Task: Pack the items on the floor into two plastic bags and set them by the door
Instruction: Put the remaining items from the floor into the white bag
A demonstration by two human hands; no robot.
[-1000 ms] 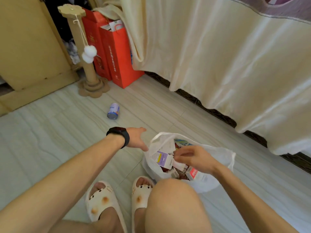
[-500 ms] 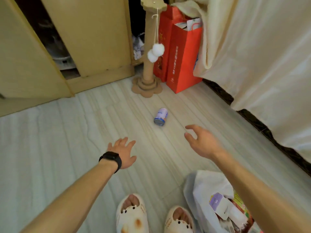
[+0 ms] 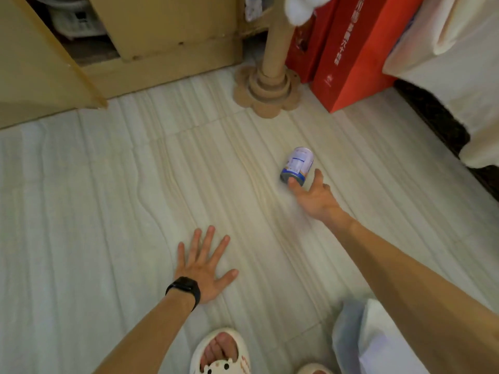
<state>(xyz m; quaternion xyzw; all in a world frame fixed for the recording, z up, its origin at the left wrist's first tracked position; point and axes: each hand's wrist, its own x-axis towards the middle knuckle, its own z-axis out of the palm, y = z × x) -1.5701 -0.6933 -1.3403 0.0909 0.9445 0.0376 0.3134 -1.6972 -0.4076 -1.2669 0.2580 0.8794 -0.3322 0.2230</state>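
While the right hand stretches forward and low over the floor, I read its grip as wide: thumb and fingers are spread and curl round nothing. The thumb tip touches the near rim of a small can. The forefinger points up along the can's right side, just beside it, and I cannot tell whether it touches.

The can lies on its side on the pale, streaked floor. Its dark blue end is turned toward me and its white and lilac label faces up. It sits a little to the right of the view's middle, near the scratching post and well apart from the plastic bag.

That white plastic bag is at the lower right edge, partly hidden under my right forearm, so I cannot see into it.

The left hand is planted flat on the floor nearer to me, palm down and all five fingers fanned out. Its grip is wide too and holds nothing. A black wristband circles that wrist.

Between the two arms, at the bottom edge, a cream slipper with a small animal face shows bare toes.

Farther off, the post rises from a flower-shaped cardboard base, with a white pompom hanging at the top edge. Two red paper bags stand just right of it, against a cream cloth. A yellow cabinet fills the upper left.
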